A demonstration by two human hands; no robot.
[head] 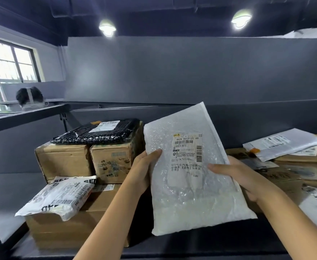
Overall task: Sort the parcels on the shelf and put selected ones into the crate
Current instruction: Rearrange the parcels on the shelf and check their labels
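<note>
I hold a white bubble-wrap mailer upright in front of the shelf, its shipping label facing me. My left hand grips its left edge, thumb on the front. Gripping the right edge is my right hand, thumb lying across the front below the label. On the grey shelf sit two cardboard boxes side by side with a black bubble mailer on top. A white printed poly bag lies on a lower cardboard box. No crate is in view.
To the right lie several flat parcels: a white mailer over brown cardboard envelopes. A dark shelf back panel rises behind. Another person's head shows beyond the upper shelf at left, by a window.
</note>
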